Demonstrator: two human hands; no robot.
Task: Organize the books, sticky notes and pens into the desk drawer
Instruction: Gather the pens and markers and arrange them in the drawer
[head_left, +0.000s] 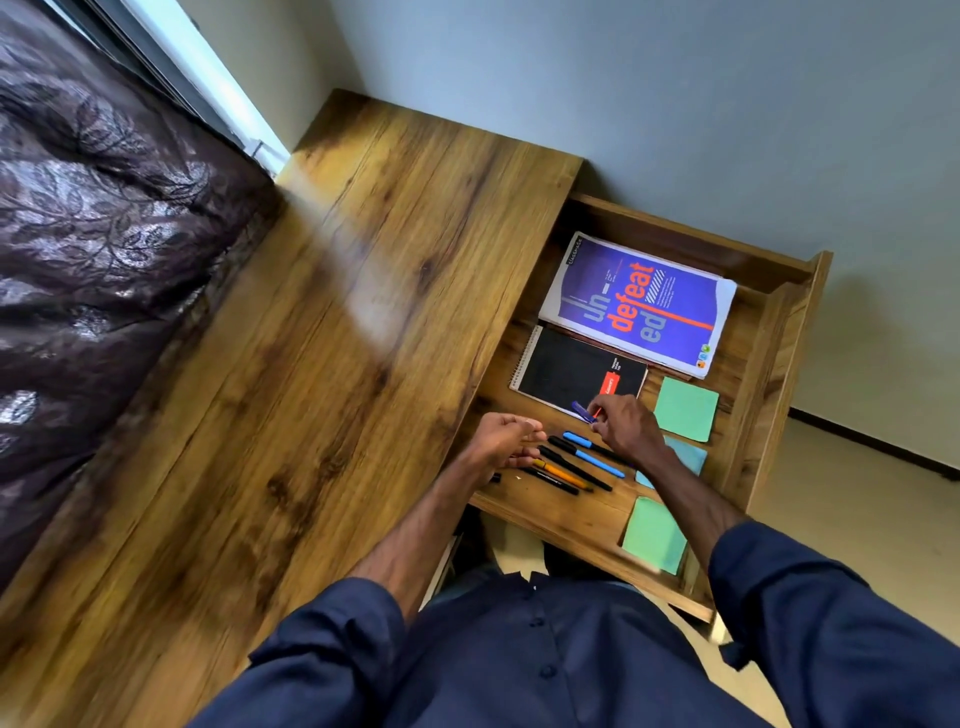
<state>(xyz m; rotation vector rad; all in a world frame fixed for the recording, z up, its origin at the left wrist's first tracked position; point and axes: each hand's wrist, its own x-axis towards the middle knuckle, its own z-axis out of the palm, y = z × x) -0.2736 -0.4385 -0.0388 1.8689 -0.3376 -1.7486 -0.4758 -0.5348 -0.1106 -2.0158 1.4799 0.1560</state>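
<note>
A green sticky pad (653, 535) is seen nearest, in the open drawer (769, 364), beneath the right forearm. A row of pens (576, 467) lies just under and between both hands. The left hand (506, 439) is held over the pens' left ends, its fingers loosely curled with nothing seen in them. A purple pen (583, 410) is pinched by the fingertips of the right hand (626, 426), over the near edge of a black notebook (574, 370). A blue sticky pad (693, 457) is partly covered by that wrist. A second green pad (685, 408) lies right of the fingers. Beyond the fingertips, a purple book (639, 306) lies flat.
</note>
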